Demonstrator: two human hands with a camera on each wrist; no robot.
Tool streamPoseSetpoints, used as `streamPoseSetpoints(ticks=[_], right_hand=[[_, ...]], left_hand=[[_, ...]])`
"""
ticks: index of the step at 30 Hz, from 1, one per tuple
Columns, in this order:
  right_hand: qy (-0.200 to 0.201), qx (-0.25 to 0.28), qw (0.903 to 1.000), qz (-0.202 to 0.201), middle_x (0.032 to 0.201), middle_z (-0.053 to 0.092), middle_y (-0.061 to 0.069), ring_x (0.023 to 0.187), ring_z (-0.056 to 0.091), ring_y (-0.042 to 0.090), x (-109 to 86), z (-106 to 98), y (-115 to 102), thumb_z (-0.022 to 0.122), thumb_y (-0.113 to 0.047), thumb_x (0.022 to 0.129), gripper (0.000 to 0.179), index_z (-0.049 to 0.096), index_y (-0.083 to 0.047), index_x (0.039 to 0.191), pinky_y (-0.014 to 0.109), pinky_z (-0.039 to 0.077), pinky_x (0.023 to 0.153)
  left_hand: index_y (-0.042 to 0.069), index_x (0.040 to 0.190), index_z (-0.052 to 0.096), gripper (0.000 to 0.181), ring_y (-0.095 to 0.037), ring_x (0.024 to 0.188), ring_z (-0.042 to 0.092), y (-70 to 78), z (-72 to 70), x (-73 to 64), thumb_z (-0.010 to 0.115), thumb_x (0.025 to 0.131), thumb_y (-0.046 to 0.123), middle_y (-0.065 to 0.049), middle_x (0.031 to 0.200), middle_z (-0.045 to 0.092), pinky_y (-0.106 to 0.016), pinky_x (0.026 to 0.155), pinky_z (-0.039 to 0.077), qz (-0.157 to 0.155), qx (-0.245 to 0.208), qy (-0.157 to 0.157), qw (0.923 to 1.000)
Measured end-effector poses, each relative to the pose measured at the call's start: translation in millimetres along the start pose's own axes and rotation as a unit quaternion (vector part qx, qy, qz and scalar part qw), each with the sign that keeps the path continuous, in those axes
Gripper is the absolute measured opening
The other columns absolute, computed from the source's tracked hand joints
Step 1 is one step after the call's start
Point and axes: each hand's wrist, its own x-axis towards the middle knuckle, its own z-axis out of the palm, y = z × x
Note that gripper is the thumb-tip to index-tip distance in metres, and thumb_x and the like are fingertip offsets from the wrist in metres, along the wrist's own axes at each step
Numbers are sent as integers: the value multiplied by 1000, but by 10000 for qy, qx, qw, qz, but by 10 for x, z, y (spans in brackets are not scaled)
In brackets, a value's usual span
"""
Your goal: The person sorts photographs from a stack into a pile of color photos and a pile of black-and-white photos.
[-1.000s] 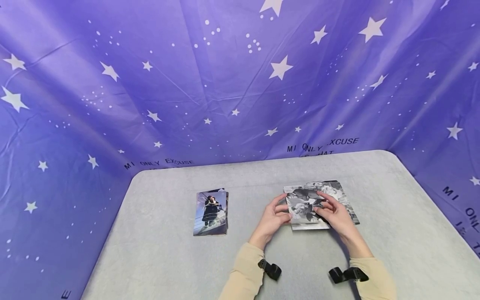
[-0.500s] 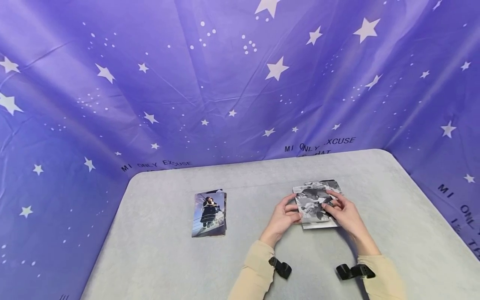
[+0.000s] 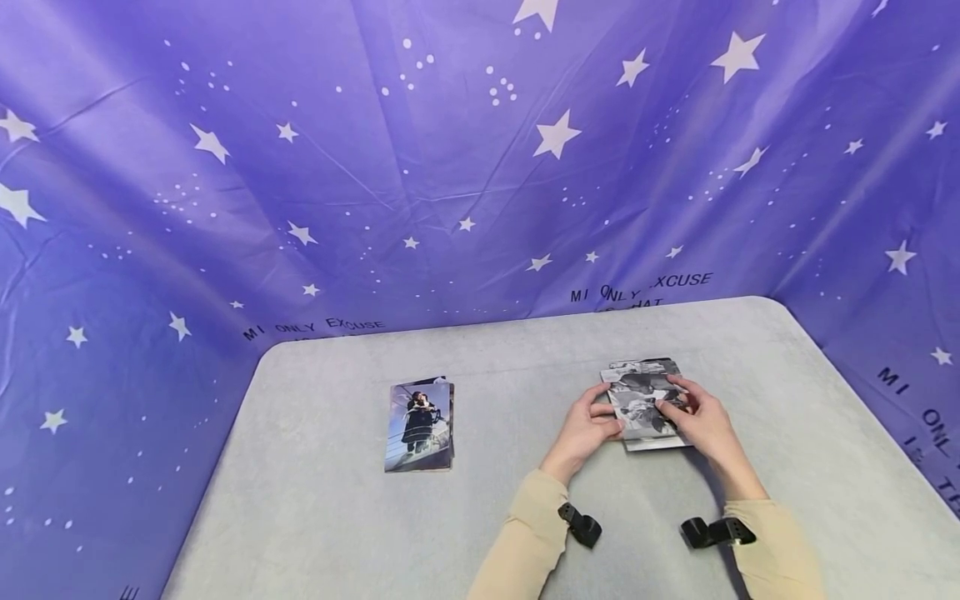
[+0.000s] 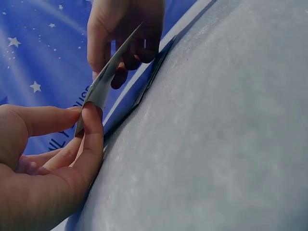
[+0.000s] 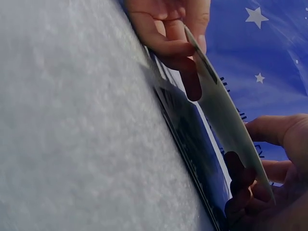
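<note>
A black-and-white photo card (image 3: pixel 633 412) is held between both hands on the right half of the table. My left hand (image 3: pixel 588 433) pinches its left edge, thumb and fingers on opposite faces. On its other side my right hand (image 3: pixel 707 423) grips it, thumb on the printed face and fingertips against the pale back. The wrist views show the card (image 5: pixel 226 120) raised and tilted. Below it lies a small stack of photo cards (image 3: pixel 652 446), mostly covered, with grey edges showing at back and front. In the left wrist view that stack (image 4: pixel 144 89) appears edge-on.
To the left on the grey table (image 3: pixel 315 517) lies another pile of photo cards (image 3: pixel 420 425), a colour print of two figures on top. A purple star-patterned cloth (image 3: pixel 450 167) hangs behind and beside the table. Black straps (image 3: pixel 581 527) sit on both wrists.
Both hands have shifted right with the held card, bringing it more squarely over the stack, which showed farther out on the right before. The colour pile stays in place.
</note>
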Motion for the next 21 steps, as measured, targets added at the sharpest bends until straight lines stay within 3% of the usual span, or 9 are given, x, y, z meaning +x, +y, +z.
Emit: streamPoseSetpoints(ticks=[3,8,14,17,21], right_hand=[[23,-232,9997,-26,90,55,14,69,45,8,3,-20,12,68,-17,87,51,53,5,130,29,37,61],[-11,-665,9978,-41,100,56,25,84,51,31,23,-52,34,65,-19,89,52,50,5,133,42,40,71],[-39,-918,9957,-142,98,52,29,91,49,41,45,-72,75,66,-17,87,52,51,8,130,51,40,75],[-91,-941,9954,-161,105,52,34,99,49,46,50,-69,95,67,-17,87,53,51,9,130,58,39,82],[-82,-982,9949,-196,112,50,39,106,47,50,62,-61,129,68,-17,86,54,51,10,129,61,38,86]], left_hand=[[-3,139,44,66,-18,76,65,11,40,24,61,78,-20,-8,95,61,-31,70,57,9,189,48,9998],[-2,138,47,66,-25,80,68,16,113,69,63,76,-19,-6,94,62,-29,68,57,4,588,168,9981],[-6,136,48,64,-27,72,69,35,165,92,66,76,-17,-2,85,59,-25,63,55,52,1256,211,9918],[-6,134,50,64,-19,65,68,43,181,106,69,74,-15,0,80,57,-20,59,52,85,1782,267,9836],[-6,134,51,64,-7,59,64,59,198,123,71,73,-9,3,76,58,-15,57,46,198,2631,310,9641]])
